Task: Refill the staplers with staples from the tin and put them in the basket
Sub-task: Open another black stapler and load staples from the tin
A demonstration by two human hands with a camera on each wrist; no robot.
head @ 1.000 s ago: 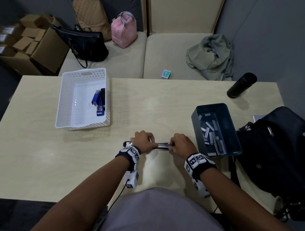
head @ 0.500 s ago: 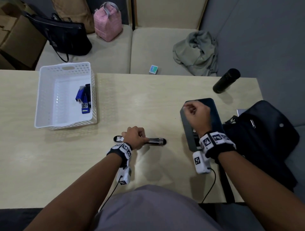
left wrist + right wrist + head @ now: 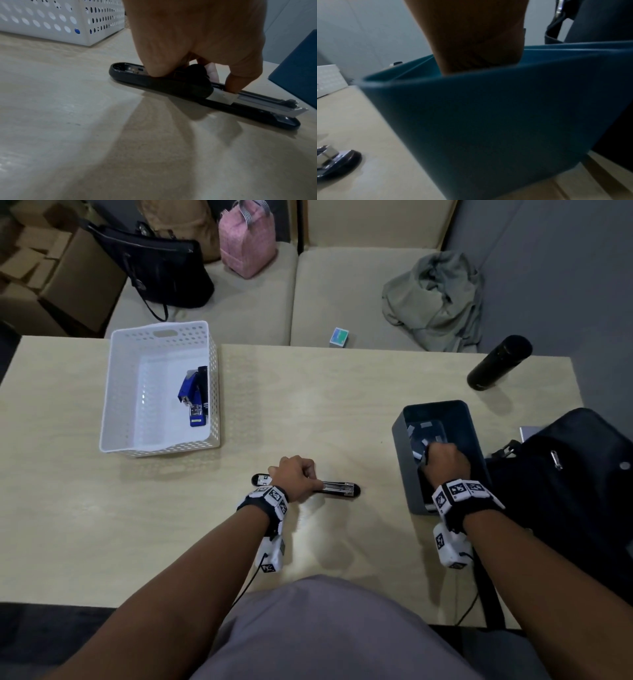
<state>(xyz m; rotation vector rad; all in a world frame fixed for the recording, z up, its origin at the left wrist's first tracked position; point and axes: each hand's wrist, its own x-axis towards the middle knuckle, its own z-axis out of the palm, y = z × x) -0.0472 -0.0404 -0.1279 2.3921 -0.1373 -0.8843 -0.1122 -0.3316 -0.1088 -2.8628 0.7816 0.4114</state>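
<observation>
The table (image 3: 308,392) has a pale wood-grain top, smooth with a soft sheen. At ten o'clock on it the basket (image 3: 113,392) is white perforated plastic, slightly glossy. The black stapler (image 3: 171,83) near six o'clock has a matt black plastic shell and a bright bare-metal staple rail (its front plate looks polished in the right wrist view). The tin (image 3: 488,121) at three o'clock is painted matt teal, smooth-walled; the staples (image 3: 426,425) inside read as dull grey metal strips. The blue stapler (image 3: 191,392) in the basket looks like glossy plastic with a metal nose.
</observation>
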